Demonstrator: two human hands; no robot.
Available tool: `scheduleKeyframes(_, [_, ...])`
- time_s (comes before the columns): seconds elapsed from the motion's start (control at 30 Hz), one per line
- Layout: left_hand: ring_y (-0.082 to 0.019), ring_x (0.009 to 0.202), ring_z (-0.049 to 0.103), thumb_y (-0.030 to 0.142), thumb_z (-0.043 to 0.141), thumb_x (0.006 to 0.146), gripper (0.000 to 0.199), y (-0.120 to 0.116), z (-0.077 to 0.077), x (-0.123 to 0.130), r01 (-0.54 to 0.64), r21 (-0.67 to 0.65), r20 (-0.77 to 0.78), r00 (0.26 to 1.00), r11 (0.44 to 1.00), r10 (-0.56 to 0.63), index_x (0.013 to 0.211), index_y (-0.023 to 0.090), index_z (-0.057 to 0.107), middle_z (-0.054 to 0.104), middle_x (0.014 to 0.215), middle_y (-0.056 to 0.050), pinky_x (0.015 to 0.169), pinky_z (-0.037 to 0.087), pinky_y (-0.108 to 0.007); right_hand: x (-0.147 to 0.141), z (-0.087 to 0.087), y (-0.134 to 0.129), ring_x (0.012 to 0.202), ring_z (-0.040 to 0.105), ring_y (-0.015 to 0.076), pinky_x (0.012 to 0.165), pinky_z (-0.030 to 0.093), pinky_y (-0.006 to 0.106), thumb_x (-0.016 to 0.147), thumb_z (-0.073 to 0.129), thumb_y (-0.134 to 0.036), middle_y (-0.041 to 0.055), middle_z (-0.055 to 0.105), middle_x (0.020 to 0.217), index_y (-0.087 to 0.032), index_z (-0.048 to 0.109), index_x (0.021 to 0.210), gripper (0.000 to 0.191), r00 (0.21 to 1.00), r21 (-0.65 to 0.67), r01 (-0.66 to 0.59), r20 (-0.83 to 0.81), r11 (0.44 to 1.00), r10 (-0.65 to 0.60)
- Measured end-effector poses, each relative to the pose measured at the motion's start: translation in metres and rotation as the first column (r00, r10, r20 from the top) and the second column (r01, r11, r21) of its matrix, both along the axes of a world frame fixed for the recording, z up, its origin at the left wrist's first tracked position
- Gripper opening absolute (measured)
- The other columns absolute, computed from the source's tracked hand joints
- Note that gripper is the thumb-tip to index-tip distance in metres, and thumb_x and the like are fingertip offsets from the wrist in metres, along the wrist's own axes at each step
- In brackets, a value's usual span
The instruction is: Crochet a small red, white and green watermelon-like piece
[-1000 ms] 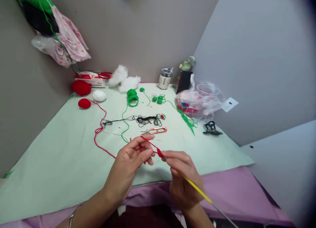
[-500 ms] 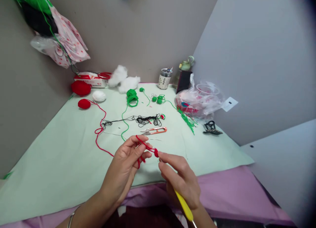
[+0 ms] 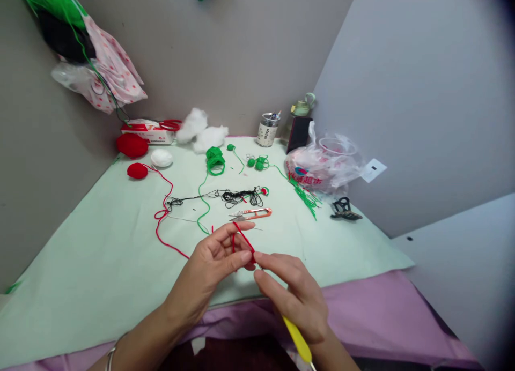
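Observation:
Red yarn (image 3: 243,236) runs over the raised index finger of my left hand (image 3: 219,256), whose thumb and other fingers pinch a small red crocheted piece (image 3: 253,257). My right hand (image 3: 295,290) is closed on a crochet hook with a yellow handle (image 3: 296,339); its metal tip is at the red piece, mostly hidden by fingers. The fingertips of both hands nearly meet there. From my left hand the strand trails left across the table to a small red yarn ball (image 3: 137,171). Orange thread snips (image 3: 257,214) lie just beyond my hands.
Tangled black yarn (image 3: 241,196), green yarn (image 3: 215,160) and green strands (image 3: 306,197) lie on the pale cloth (image 3: 100,264). Behind are white stuffing (image 3: 209,138), a pen can (image 3: 268,130) and a plastic bag (image 3: 322,167). A black hair clip (image 3: 345,209) sits right.
My left hand has moved slightly right and closed in on the red piece, its thumb now against it. The yarn over the index finger stands steeper. My right hand has barely moved.

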State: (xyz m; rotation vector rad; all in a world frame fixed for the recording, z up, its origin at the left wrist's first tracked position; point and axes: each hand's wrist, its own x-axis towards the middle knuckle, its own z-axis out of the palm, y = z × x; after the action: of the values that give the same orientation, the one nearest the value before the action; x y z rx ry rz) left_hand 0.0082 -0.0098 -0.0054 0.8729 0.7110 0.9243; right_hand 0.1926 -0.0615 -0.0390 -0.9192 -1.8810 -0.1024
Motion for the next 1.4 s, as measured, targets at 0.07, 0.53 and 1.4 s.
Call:
scheduleKeyframes(0.07, [-0.013, 0.080, 0.066, 0.026, 0.088, 0.086, 0.038, -0.001, -0.003, 0.002, -0.011, 0.027, -0.025, 1.000, 1.000, 0.012, 0.123, 0.028, 0.078, 0.071, 0.081, 0.003, 0.077, 0.050, -0.023, -0.003, -0.004, 0.001, 0.104, 0.078, 0.0212, 0.080, 0.069, 0.032, 0.101, 0.063, -0.010, 0.0104, 0.081, 0.118, -0.026, 0.066, 0.141, 0.044, 0.999, 0.028, -0.024, -0.023, 0.999, 0.025])
scheduleKeyframes(0.53, [-0.010, 0.071, 0.064, 0.025, 0.094, 0.076, 0.047, -0.002, -0.003, 0.005, -0.068, -0.246, 0.069, 0.994, 0.967, 0.087, 0.120, 0.019, 0.079, 0.069, 0.079, 0.002, 0.071, 0.049, -0.021, -0.015, -0.005, 0.006, 0.080, 0.070, 0.0170, 0.071, 0.060, 0.031, 0.104, 0.056, -0.012, 0.0035, 0.074, 0.091, -0.026, 0.076, 0.114, 0.027, 0.804, -0.197, -0.134, -0.594, 0.971, -0.010])
scheduleKeyframes(1.4, [-0.010, 0.072, 0.059, 0.022, 0.091, 0.074, 0.045, -0.007, -0.009, 0.013, -0.043, -0.318, 0.193, 0.975, 0.947, 0.109, 0.118, 0.018, 0.083, 0.065, 0.080, 0.001, 0.075, 0.048, -0.022, -0.020, -0.011, 0.002, 0.086, 0.069, 0.0162, 0.076, 0.058, 0.030, 0.102, 0.058, -0.008, 0.0024, 0.074, 0.095, -0.027, 0.078, 0.113, 0.030, 0.818, -0.209, -0.047, -0.569, 0.977, -0.082])
